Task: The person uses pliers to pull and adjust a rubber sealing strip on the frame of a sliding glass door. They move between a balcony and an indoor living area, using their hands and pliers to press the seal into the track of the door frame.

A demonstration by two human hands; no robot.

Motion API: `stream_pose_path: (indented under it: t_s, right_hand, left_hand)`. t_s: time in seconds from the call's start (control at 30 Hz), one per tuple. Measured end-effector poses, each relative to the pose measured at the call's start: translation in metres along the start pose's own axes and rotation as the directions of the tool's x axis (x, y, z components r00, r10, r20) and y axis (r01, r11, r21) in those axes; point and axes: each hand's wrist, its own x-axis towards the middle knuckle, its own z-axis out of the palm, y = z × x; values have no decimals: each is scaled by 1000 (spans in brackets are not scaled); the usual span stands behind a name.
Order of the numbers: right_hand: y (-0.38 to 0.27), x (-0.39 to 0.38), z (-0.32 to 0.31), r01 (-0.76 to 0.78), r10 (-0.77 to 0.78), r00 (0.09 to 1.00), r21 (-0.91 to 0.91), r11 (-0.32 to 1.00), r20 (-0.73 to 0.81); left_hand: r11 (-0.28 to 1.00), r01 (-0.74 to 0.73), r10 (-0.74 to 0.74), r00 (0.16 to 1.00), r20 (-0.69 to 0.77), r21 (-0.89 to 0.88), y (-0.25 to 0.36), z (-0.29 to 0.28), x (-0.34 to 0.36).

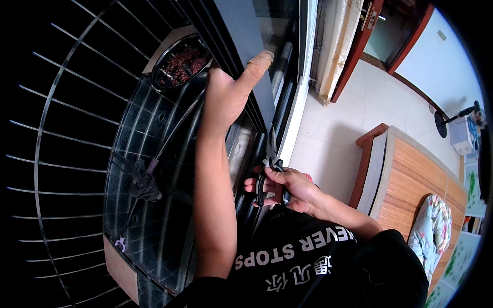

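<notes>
My left hand grips the edge of a dark grey window sash. Its thumb lies along the face of the sash, a tan wrapping seems to cover the thumb tip, and the other fingers are hidden behind the edge. Lower down, close to my black shirt, my right hand holds pliers with dark handles. The handles are spread apart, and the narrow jaws point up beside the lower end of the sash and the window track. Whether the jaws touch anything cannot be made out.
Outside the window, curved metal bars enclose a dark ledge. On it are an oval pan of small reddish pieces and a pole with a dark bundle. Indoors stand a bed with a woven mat, a folded floral quilt and an open door.
</notes>
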Motion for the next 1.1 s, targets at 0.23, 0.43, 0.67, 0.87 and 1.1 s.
stream_pose_path:
  t_s: [0.23, 0.43, 0.67, 0.87, 1.1]
  right_hand:
    - [4, 0, 1, -14, 12, 1000, -73, 997, -27]
    - [4, 13, 7, 46, -54, 993, -81, 996, -101]
    - [20, 25, 16, 170, -167, 966, -2, 985, -198]
    - [14, 20, 18, 130, -124, 963, 10, 991, -241]
    - [4, 15, 6, 77, -69, 980, 34, 996, -186]
  left_hand:
    - [1000, 25, -25, 1000, -2, -9, 1, 0, -1]
    - [1000, -3, 3, 1000, -12, -23, 1, 2, 0]
    - [1000, 17, -17, 1000, -8, -26, 0, 1, 0]
    - [1000, -14, 14, 1000, 16, 8, 1, -5, 0]
    - [998, -19, 19, 1000, 8, 56, 4, -4, 2]
